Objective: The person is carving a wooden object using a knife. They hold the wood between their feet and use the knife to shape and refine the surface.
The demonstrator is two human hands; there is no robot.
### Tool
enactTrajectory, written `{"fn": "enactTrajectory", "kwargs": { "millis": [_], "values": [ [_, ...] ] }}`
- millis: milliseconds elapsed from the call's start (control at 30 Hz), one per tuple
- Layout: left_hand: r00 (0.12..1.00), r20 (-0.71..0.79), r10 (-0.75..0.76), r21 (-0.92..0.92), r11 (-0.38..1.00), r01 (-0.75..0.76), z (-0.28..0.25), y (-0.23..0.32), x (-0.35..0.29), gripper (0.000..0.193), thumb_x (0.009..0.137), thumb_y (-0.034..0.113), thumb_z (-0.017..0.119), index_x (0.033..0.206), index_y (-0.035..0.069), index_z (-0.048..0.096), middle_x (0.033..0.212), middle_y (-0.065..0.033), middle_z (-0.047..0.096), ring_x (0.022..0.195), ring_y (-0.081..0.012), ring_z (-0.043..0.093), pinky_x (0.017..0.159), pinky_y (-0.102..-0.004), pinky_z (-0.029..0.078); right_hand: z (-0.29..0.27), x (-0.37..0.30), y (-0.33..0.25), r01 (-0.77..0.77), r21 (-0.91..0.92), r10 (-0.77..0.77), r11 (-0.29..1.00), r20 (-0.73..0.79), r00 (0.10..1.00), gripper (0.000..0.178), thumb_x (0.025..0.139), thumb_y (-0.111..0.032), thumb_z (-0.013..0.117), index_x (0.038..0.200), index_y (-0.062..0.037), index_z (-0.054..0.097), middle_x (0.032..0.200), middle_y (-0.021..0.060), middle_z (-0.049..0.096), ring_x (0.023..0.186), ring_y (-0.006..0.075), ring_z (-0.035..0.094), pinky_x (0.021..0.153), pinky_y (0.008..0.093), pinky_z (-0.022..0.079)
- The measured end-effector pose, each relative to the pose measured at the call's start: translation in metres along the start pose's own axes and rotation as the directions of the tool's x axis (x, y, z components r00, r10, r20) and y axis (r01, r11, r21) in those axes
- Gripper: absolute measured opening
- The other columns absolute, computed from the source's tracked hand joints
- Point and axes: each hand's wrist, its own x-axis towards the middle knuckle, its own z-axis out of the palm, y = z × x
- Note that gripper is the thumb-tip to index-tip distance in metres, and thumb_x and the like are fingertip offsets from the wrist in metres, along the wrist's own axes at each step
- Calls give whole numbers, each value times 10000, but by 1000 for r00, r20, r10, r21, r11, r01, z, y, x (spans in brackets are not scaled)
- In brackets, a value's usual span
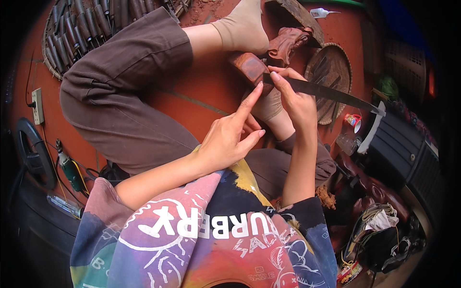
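Evidently hard and smooth

The left hand (228,137), fingers loosely spread, extends its index finger; the right hand (294,98) pinches a long, flat, dark metal blade (331,91). Between beige-socked feet (245,31), a glossy, rounded reddish-brown wooden block (249,67), likely dense and slippery, suits gripping by its sides. Farther right sits a gnarled reddish wooden carving (287,45).

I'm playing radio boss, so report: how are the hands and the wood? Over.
Right hand gripping long blade, one end at wooden block. Left hand pointing at block's edge. Socked feet close on both sides.
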Motion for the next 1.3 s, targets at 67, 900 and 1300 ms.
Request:
{"fn": "enactTrajectory", "kwargs": {
  "millis": [67,900,1300],
  "values": [
    [997,41,71,169,983,-77,4,-8,4,845,824,89,621,1484,159,99,936,-151,647,742,-226,673,687,-342,530,2,0,0,172,-206,-168,963,37,985,203,866,-189,647,893,13,654,904,49,640,781,69,541,678,226,437],
    [999,-1,46,518,854,-39,14,-14,39,816,807,115,599,1478,183,140,799,-169,651,732,-359,628,686,-440,489,-17,21,5,-156,163,138,974,121,983,170,854,-131,641,807,33,638,710,-10,574,676,65,503,582,228,400],
    [997,-10,79,485,872,-64,11,-14,46,814,805,96,589,1477,170,136,795,-167,656,740,-354,637,714,-441,491,-16,27,-4,-178,208,148,962,153,977,137,838,-103,644,761,10,634,695,-24,584,657,42,507,570,207,393]
  ]
}}
